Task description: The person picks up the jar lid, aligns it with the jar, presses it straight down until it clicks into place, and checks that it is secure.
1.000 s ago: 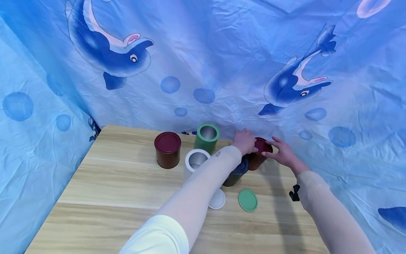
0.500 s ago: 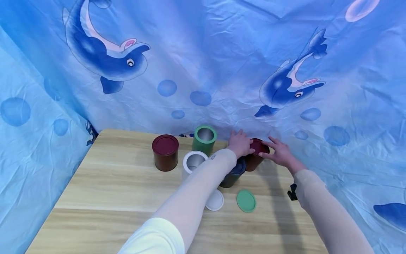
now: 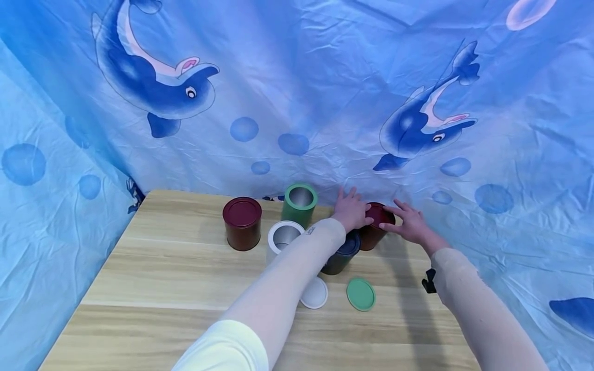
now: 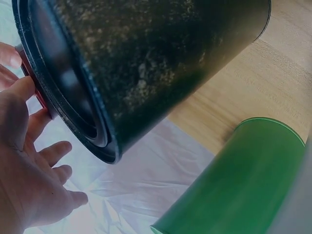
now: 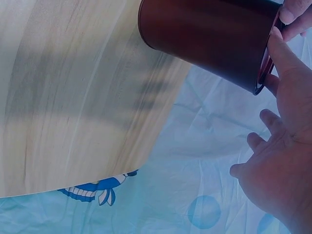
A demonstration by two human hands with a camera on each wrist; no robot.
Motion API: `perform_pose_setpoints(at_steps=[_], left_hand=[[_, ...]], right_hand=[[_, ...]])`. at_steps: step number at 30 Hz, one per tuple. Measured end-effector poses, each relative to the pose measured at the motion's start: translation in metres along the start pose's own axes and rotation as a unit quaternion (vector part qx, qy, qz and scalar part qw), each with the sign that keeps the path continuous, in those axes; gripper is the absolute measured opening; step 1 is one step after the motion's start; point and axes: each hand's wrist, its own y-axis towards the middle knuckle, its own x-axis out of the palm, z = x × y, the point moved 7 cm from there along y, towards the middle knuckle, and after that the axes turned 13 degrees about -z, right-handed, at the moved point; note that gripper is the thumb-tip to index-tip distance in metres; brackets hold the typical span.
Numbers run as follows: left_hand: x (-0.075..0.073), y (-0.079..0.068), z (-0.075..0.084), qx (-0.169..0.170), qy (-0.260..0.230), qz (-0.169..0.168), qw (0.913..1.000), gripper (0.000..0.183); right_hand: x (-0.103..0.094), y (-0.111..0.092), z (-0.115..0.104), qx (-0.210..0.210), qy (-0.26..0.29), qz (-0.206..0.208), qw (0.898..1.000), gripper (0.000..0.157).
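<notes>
At the back right of the table stands a dark red can [image 3: 371,240] with a dark red lid [image 3: 379,216]. My left hand [image 3: 351,212] holds the lid's left edge with thumb and index finger. From the right side, my right hand [image 3: 412,222] grips the same rim between thumb and index finger. The other fingers of both hands stay off it. In the left wrist view the red lid [image 4: 37,96] shows only as a sliver behind a dark blue can [image 4: 146,78]. The red can [image 5: 209,36] is seen side-on in the right wrist view.
Another lidded dark red can [image 3: 243,232] stands to the left. An uncovered green can [image 3: 297,214] and an uncovered white can [image 3: 271,238] are between, the latter partly behind the left forearm. A white lid [image 3: 314,293] and green lid [image 3: 361,294] lie in front. Blue dolphin-print cloth [image 3: 278,77] hangs behind.
The head view has shifted slightly, moving the whole scene a little left and down. Both hands keep their places at the red can's lid; the cans have not visibly moved.
</notes>
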Motion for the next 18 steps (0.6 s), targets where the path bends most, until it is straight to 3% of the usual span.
perform_pose_setpoints(at_steps=[7, 14, 18], left_hand=[[0.0034, 0.0056, -0.0004, -0.002, -0.022, -0.002, 0.9997, 0.057], [-0.0003, 0.0003, -0.0004, 0.003, -0.014, 0.022, 0.9997, 0.055], [0.0007, 0.001, -0.0005, 0.004, -0.011, 0.019, 0.9998, 0.055]], right_hand=[[0.0001, 0.001, 0.0024, 0.001, -0.004, -0.004, 1.0, 0.07], [-0.0003, 0.0039, 0.0043, 0.002, -0.006, -0.013, 1.0, 0.071], [0.0008, 0.0054, 0.0038, 0.004, -0.012, -0.021, 1.0, 0.073]])
